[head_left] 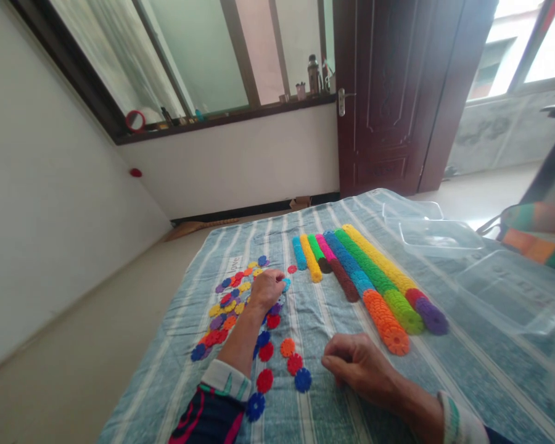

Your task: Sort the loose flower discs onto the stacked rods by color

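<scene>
Nearest the head camera, the right hand (358,364) rests on the blue-and-white striped cloth (444,382) with its fingers curled shut into a loose fist; whether anything is pinched inside cannot be told. Just to its left lie loose flat plastic snowflake discs (295,364) in red, orange and blue, close to the knuckles but not touching them.

Farther out, the left hand (267,288) reaches across the cloth with fingers bent down onto the scattered pile of multicoloured snowflake discs (226,308), closing on discs at the pile's right edge; a light blue disc (287,284) peeks out beside the fingers.

To the right of both hands, well apart from the left one, lie long stacked rows of colour-sorted discs (374,280), side by side. Clear plastic containers (439,234) sit beyond them.

A small white label (235,264) near the pile carries writing too blurred to read.
</scene>
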`<state>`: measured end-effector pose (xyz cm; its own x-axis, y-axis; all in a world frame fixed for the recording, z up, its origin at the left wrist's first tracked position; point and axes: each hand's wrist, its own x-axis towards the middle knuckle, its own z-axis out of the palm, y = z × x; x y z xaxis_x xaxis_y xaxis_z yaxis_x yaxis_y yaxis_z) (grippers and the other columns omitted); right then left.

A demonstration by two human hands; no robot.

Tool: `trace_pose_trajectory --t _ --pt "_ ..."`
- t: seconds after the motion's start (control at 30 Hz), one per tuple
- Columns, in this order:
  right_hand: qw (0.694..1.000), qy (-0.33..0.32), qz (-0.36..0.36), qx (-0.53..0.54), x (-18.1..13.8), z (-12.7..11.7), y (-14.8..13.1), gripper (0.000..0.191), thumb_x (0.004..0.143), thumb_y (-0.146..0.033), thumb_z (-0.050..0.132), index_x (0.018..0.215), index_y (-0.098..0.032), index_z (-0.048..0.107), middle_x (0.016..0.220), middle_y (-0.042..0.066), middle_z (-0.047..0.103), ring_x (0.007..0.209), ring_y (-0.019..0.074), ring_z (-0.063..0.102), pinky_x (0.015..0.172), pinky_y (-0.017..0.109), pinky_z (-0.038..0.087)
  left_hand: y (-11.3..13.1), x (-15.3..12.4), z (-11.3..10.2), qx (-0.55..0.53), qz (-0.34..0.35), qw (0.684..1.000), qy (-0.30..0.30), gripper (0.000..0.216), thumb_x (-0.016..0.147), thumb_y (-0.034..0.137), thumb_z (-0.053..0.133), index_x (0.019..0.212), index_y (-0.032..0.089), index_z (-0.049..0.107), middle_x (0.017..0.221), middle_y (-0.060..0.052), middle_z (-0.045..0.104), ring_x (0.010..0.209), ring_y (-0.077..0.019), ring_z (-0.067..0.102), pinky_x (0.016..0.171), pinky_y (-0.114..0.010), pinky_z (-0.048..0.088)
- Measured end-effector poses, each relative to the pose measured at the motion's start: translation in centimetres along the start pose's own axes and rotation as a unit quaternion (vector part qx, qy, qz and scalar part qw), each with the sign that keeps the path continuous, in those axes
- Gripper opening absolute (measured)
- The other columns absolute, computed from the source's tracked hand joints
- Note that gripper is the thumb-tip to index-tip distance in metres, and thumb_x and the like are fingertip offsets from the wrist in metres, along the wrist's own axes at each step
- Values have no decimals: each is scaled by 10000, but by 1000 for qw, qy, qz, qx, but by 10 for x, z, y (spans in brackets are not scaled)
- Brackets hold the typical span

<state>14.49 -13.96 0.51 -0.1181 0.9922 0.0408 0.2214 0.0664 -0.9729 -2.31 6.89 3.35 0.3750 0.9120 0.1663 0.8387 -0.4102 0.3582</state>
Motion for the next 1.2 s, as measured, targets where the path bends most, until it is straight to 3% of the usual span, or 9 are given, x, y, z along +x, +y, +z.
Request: trace_pose_trajectory --t 0.13,0.27,0.43,0.6,0.73,0.83,0.97,1.07,1.2 --pt "1000 2 -4 2 1 0 0 162 799 -200 563 643 -173 593 515 -38 546 498 101 486 522 218 363 -5 2 -7 -2 5 1000 3 181 687 135 571 756 181 732 735 -10 698 715 -150 611 687 -234 444" --pt "1000 0 -3 7 2 1 3 154 787 -198 572 638 -169 599 506 -36 545 486 103 486 513 217 362 -4 3 -15 34 6 999 -32 171 730 165 550 706 172 719 685 3 671 703 -137 598 664 -218 415" --pt "1000 1 1 9 2 1 6 149 786 -196 578 643 -167 608 508 -32 556 483 106 488 510 219 365 9 4 -17 96 -45 992 -67 258 819 300 526 773 192 755 764 -30 721 766 -168 633 642 -239 398" --pt "1000 -1 -1 5 2 1 5 146 783 -201 576 645 -166 610 504 -32 549 484 107 485 506 219 360 18 13 -14 128 -75 984 -94 167 716 280 632 776 196 763 755 -35 724 766 -189 648 593 -243 387" --pt "1000 -1 -1 13 2 0 4 145 783 -211 569 651 -164 608 505 -33 548 484 106 483 510 219 362 10 18 -10 23 -106 991 -77 202 636 132 641 792 173 762 670 -2 696 679 -151 638 563 -216 408" --pt "1000 -1 -2 15 2 1 4 144 780 -215 569 651 -162 607 501 -34 544 477 103 476 505 218 356 2 20 -5 -56 -123 990 -50 191 644 115 643 789 144 764 622 -1 678 622 -137 625 549 -210 428" --pt "1000 -1 3 21 3 2 3 147 780 -216 567 647 -162 600 496 -38 533 470 100 461 490 216 343 4 23 4 -117 -80 990 -17 175 703 146 638 814 137 773 699 -20 726 650 -140 643 589 -218 464" --pt "1000 2 1 19 3 3 4 155 782 -212 569 640 -160 600 498 -36 533 475 100 460 489 217 337 14 29 12 -120 -44 992 -10 202 718 145 631 850 152 784 789 -32 764 742 -163 678 669 -235 492" --pt "1000 4 -4 22 3 3 7 148 783 -203 572 649 -157 616 492 -36 539 468 100 467 490 215 343 31 38 18 -43 -36 998 -6 247 744 150 602 900 177 792 874 -51 781 821 -185 692 737 -260 491"
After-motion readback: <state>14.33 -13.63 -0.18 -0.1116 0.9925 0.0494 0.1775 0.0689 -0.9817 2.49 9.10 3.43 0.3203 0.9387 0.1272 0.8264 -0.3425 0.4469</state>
